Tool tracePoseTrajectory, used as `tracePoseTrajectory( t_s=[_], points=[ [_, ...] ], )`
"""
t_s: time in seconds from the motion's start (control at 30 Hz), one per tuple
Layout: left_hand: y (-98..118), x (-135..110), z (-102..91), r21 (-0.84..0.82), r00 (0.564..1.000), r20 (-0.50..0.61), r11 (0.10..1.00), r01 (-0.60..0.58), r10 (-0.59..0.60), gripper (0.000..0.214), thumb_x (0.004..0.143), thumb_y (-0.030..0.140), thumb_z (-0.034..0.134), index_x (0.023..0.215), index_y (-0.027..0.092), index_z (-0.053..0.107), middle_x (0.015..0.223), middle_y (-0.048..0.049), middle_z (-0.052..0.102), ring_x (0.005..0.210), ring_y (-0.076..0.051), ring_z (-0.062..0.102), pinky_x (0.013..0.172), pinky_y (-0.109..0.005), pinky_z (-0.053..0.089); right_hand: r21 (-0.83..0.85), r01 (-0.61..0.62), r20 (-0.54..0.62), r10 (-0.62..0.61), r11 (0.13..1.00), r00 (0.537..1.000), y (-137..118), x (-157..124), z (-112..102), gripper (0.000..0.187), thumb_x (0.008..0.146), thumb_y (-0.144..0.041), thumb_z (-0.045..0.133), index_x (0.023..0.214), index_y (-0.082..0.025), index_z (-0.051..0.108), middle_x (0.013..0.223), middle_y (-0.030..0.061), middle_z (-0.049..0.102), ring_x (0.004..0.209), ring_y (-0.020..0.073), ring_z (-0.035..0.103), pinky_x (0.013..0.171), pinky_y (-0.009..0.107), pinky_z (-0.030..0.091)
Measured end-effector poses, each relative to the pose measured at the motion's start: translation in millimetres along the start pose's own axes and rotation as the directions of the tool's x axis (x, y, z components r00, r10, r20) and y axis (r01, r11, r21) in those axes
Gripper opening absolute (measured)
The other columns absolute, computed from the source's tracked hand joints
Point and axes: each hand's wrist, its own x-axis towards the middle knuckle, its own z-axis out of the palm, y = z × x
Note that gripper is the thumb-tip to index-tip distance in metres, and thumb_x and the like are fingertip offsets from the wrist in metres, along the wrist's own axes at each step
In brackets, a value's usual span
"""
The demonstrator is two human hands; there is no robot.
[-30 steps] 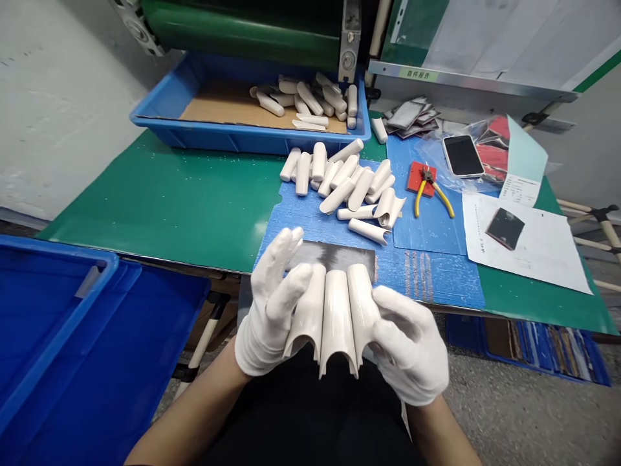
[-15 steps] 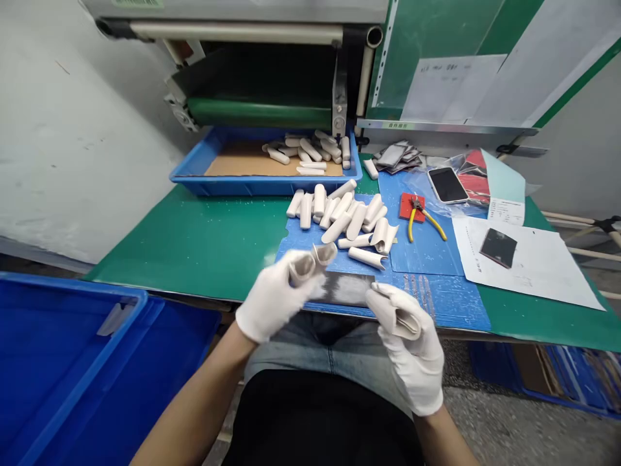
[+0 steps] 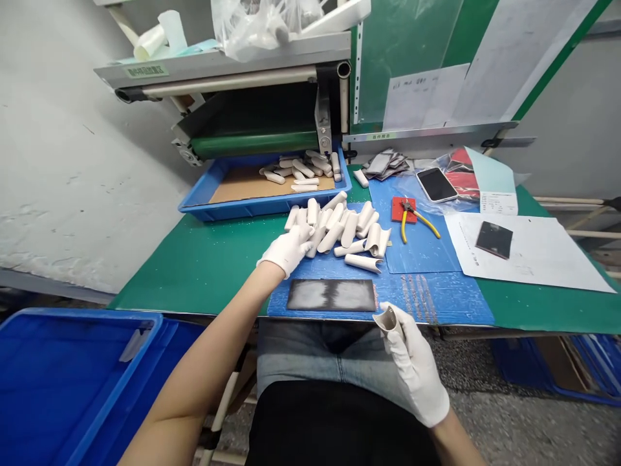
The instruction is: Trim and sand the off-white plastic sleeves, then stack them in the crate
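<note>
White curved half-tube pieces (image 3: 349, 230) lie heaped on the blue mat. My left hand (image 3: 285, 252), in a white glove, reaches into the left side of this heap, fingertips among the pieces. White glove and white pieces blend there, so I cannot make out whether the fingers grip one. Near the table's front edge, my gloved right hand (image 3: 417, 366) is closed round a single half-tube piece (image 3: 388, 321), its hollow end facing up and toward the left. Between the hands lies a black sanding pad (image 3: 332, 295) with whitish dust on it.
Behind the heap, a blue tray (image 3: 233, 210) holds more white pieces under a green roller (image 3: 252, 143). Yellow-handled pliers (image 3: 405, 223), a phone (image 3: 437, 184), paper sheets (image 3: 543, 259) and a dark square pad (image 3: 493, 239) lie rightward. Blue bins (image 3: 87, 317) stand at lower left.
My left hand has moved forward from in front of me to the heap; the two pieces it held are no longer distinct. My right hand keeps its piece, now turned hollow end up.
</note>
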Motion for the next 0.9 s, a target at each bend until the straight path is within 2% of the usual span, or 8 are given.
tracePoseTrajectory(
  t_s=[0.1,0.2,0.3,0.37,0.43,0.63,0.8,0.9],
  points=[
    [-6,-19,-7.0,0.053,0.999,-0.042,0.998,0.03,-0.027,0.062,0.111,0.04,0.04,0.163,0.01,0.028,0.168,-0.0263,0.039,0.142,-0.033,0.06,0.105,-0.036,0.054,-0.169,0.017,0.199,0.018,0.985,0.98,-7,9,-14,0.023,0.111,-0.042,0.049,0.119,-0.022,0.056,0.117,0.0116,0.076,0.109,0.0246,0.077,0.092,0.037,0.064],
    [-1,-45,-16.7,0.203,0.992,0.126,0.978,-0.038,0.012,0.06,0.111,0.052,0.035,0.151,0.008,0.041,0.141,-0.0254,0.066,0.112,-0.035,0.075,0.086,-0.04,0.059,-0.461,0.1,0.421,0.119,0.882,0.899,-18,29,-26,0.026,0.113,-0.041,0.041,0.122,-0.023,0.056,0.118,0.0111,0.078,0.103,0.0248,0.079,0.081,0.034,0.06],
    [14,-69,-19.5,0.331,0.926,0.333,0.898,-0.291,0.177,0.053,0.111,0.06,0.029,0.129,0.02,0.059,0.105,-0.0128,0.077,0.081,-0.035,0.077,0.065,-0.04,0.056,-0.757,0.266,0.466,0.208,0.597,0.86,-33,62,-23,0.036,0.113,-0.048,0.039,0.136,-0.029,0.058,0.11,0.0075,0.08,0.085,0.0266,0.08,0.07,0.034,0.055],
    [24,-78,-16.6,0.388,0.887,0.369,0.821,-0.418,0.277,0.049,0.11,0.059,0.031,0.125,0.025,0.063,0.097,-0.0106,0.077,0.076,-0.036,0.077,0.061,-0.041,0.055,-0.82,0.42,0.524,0.216,0.388,0.824,-44,90,-11,0.043,0.112,-0.054,0.037,0.144,-0.032,0.057,0.104,0.0085,0.08,0.079,0.0301,0.079,0.065,0.036,0.052],
    [30,-81,-13.1,0.413,0.866,0.38,0.778,-0.473,0.325,0.046,0.11,0.057,0.036,0.13,0.025,0.063,0.096,-0.0118,0.078,0.075,-0.038,0.076,0.06,-0.042,0.055,-0.791,0.54,0.607,0.261,0.286,0.751,-53,114,1,0.043,0.112,-0.049,0.039,0.144,-0.028,0.058,0.101,0.0117,0.08,0.08,0.0321,0.078,0.065,0.036,0.051],
    [21,-81,-17.7,0.351,0.804,0.476,0.761,-0.545,0.356,0.039,0.109,0.048,0.04,0.118,0.024,0.069,0.08,-0.0119,0.076,0.067,-0.034,0.074,0.063,-0.04,0.053,-0.69,0.693,0.71,0.375,0.207,0.595,-64,139,10,0.033,0.11,-0.034,0.045,0.125,-0.019,0.07,0.097,0.0158,0.081,0.09,0.0332,0.077,0.073,0.039,0.053],
    [27,-72,-25.6,0.326,0.795,0.51,0.781,-0.533,0.33,0.04,0.107,0.051,0.044,0.123,0.026,0.071,0.084,-0.0134,0.077,0.072,-0.031,0.074,0.069,-0.037,0.052,-0.613,0.758,0.782,0.314,0.223,0.539,-66,149,18,0.028,0.107,-0.026,0.051,0.115,-0.015,0.075,0.095,0.0146,0.082,0.102,0.0295,0.074,0.088,0.04,0.052],
    [27,-71,-28.6,0.346,0.785,0.537,0.767,-0.54,0.31,0.044,0.108,0.051,0.039,0.127,0.027,0.071,0.086,-0.0137,0.078,0.075,-0.031,0.075,0.071,-0.038,0.054,-0.626,0.743,0.772,0.328,0.238,0.545,-65,153,20,0.027,0.105,-0.031,0.055,0.11,-0.017,0.077,0.092,0.0141,0.081,0.104,0.0301,0.074,0.088,0.04,0.052]
  ],
)
